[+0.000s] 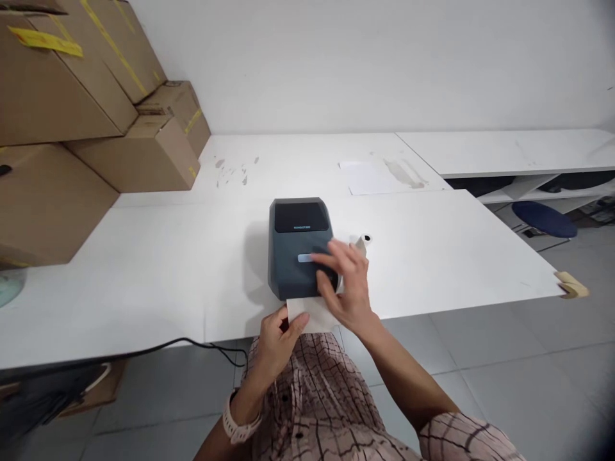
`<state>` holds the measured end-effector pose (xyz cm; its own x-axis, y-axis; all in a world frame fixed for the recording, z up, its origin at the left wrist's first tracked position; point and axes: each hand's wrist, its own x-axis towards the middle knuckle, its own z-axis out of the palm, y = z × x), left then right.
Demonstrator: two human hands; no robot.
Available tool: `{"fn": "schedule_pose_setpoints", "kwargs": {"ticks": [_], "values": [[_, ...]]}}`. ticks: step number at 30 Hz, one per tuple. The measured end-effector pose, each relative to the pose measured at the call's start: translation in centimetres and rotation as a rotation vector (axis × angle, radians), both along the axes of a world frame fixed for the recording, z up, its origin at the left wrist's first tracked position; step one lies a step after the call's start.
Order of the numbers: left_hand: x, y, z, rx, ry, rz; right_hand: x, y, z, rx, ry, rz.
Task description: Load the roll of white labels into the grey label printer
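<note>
A dark blue-grey printer-like device [294, 276] with a black top panel stands near the front edge of the white table. White paper [314, 314] sticks out at its front, and my left hand [278, 339] pinches the paper's left side, thumb on top. Over the device's right side is my right hand [348, 282], fingers apart, with the index fingertip at the light oblong button [304, 258]. Whether the fingertip presses it cannot be told. A small white roll [367, 239] lies behind my right hand, partly hidden.
Cardboard boxes [158, 153] are stacked at the left on the white table [216, 237]. A white sheet [368, 177] lies at the back. A black cable [187, 341] runs along the front left edge. A blue stool [544, 219] stands at the right.
</note>
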<state>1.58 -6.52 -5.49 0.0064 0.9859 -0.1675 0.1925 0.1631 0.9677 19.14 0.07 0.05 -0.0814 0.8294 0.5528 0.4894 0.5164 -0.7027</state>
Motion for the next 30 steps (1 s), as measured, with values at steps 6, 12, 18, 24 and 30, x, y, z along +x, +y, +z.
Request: {"fn": "schedule_pose_setpoints", "kwargs": {"ticks": [6, 12, 18, 24, 30], "values": [[-1.2, 1.0, 1.4, 0.413, 0.117, 0.463, -1.0, 0.0, 2.1, -0.028, -0.336, 0.080], [0.0, 3.1, 2.3, 0.331, -0.068, 0.175, 0.2, -0.7, 1.4, -0.104, -0.184, 0.144], [0.3, 3.6, 1.3, 0.344, -0.185, 0.196, 1.2, -3.2, -2.0, -0.472, 0.207, 0.057], [0.5, 4.3, 0.6, 0.395, -0.151, 0.241, 0.7, -3.1, -2.5, -0.476, 0.330, 0.034], [0.1, 4.7, 1.4, 0.434, -0.111, 0.259, 0.9, -2.7, -0.9, -0.431, 0.425, 0.092]]}}
